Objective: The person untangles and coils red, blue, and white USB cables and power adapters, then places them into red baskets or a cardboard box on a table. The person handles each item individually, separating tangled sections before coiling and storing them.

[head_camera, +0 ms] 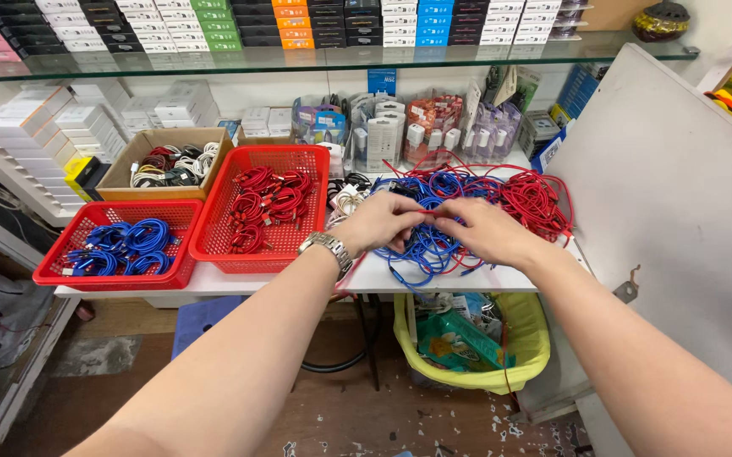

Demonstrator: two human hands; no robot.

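- Hands together over loose cable pile on white counter (433, 278), fingertips meeting at one red cable (430, 213).
- Left hand (380, 222), steel watch (328, 249) on wrist, fingers curled in and pinching red cable from left side.
- Right hand (482, 230) pinching same red cable from right, fingers bent, thumb hidden beneath.
- Red cable stretched short between both hands, just above tangled blue cables (427, 245); tangled red cables (528, 196) heaped behind and to right, touching blue heap.
- Likely step: drawing single red cable out of tangle, or starting to coil it; cannot tell which from this view.
- Sorted stock to left: red basket of coiled red cables (266, 206), lower red basket of coiled blue cables (120, 245), cardboard box (167, 161) of mixed coils behind.
- Next move, by judgement: calls for steady pinch on both sides, slack fed gently so neighbouring loops stay put, then neat winding into small coil matching those in baskets.
- Yellow bin (528, 343) under counter edge, well below hands.
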